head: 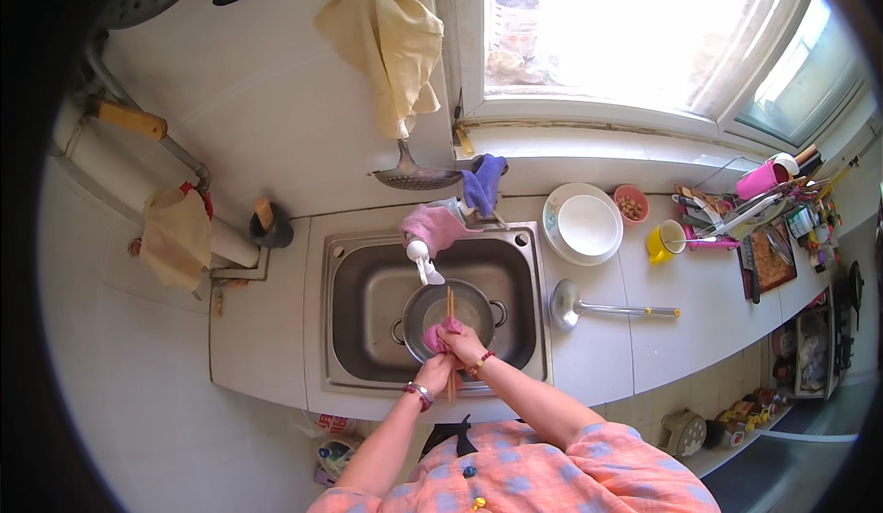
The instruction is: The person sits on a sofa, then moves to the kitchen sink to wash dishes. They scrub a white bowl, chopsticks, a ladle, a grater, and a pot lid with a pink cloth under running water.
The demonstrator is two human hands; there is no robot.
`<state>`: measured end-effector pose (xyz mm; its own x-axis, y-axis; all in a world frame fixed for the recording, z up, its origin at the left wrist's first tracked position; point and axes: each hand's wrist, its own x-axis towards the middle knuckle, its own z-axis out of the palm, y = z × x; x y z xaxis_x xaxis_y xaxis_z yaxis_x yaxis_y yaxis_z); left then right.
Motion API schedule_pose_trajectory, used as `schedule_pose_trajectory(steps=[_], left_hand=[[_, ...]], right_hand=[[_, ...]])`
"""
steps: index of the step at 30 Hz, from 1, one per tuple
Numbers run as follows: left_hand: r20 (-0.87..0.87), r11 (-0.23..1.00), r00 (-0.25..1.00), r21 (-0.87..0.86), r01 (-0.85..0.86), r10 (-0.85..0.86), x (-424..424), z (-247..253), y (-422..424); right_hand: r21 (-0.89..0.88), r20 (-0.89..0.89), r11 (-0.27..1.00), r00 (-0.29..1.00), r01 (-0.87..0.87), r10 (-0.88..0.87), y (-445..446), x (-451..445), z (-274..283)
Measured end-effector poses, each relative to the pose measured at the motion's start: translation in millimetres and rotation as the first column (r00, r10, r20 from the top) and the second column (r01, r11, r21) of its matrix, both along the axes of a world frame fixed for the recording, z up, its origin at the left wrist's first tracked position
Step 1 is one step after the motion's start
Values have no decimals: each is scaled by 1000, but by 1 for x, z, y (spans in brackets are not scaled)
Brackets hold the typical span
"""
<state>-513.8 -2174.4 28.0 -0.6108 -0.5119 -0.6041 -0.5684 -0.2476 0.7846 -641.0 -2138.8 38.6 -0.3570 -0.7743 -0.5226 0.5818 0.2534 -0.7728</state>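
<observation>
Over the steel sink (365,368) I hold a bundle of wooden chopsticks (450,300) upright in the picture, pointing toward the faucet. My right hand (463,344) grips a pink cloth (434,338) wrapped around them. Just below it, my left hand (436,373) is closed on the chopsticks' lower part; their ends show past it. Beneath both hands a two-handled metal pot (414,306) stands in the basin, with cloudy liquid inside. The white faucet spout (418,252) hangs above the pot's far side, a pink rag (434,226) draped over its neck.
Right of the sink lie a ladle (567,304), stacked white bowls (590,225), a small bowl of nuts (630,205) and a yellow mug (666,242). Farther right are a utensil rack (724,220) and a knife (753,271) on a cutting board. A skimmer (417,175) hangs behind the faucet.
</observation>
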Motion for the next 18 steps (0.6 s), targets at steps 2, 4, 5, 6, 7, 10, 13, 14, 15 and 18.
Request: schedule_pose_trajectory(steps=[2,4,5,6,7,10,13,14,15,18], left_hand=[[251,863,954,-433,261,-163,-34,78,-5],[127,521,991,-843,134,-49,-21,97,-24],[126,281,988,-949,146,-88,-31,126,-31],[182,112,962,-972,207,-202,-38,139,-40],[251,-63,923,-968,244,-292,-35,146,-48],[513,328,686,-621,712,-516,-5,120,-68],[604,359,611,-496,791,-511,10,123,-69],[592,355,632,-526,773,-500,18,117,-71],[610,353,623,-515,781,-489,24,117,-72],[609,470,671,-486,737,-422,68,114,-92]], right_hand=[[70,-365,996,928,-50,72,7,-31,-6],[185,-632,961,724,-205,276,4,-35,21],[320,-668,866,556,-384,494,7,-39,39],[290,-734,831,447,-476,512,10,-36,47],[265,-793,775,327,-574,514,10,-30,50],[223,-883,699,162,-679,440,-4,-15,43],[241,-880,633,110,-736,462,-7,-10,51],[227,-899,613,80,-757,431,-10,-10,49],[210,-915,599,61,-772,398,-11,-11,37],[378,-854,576,-32,-725,519,-10,-39,14]])
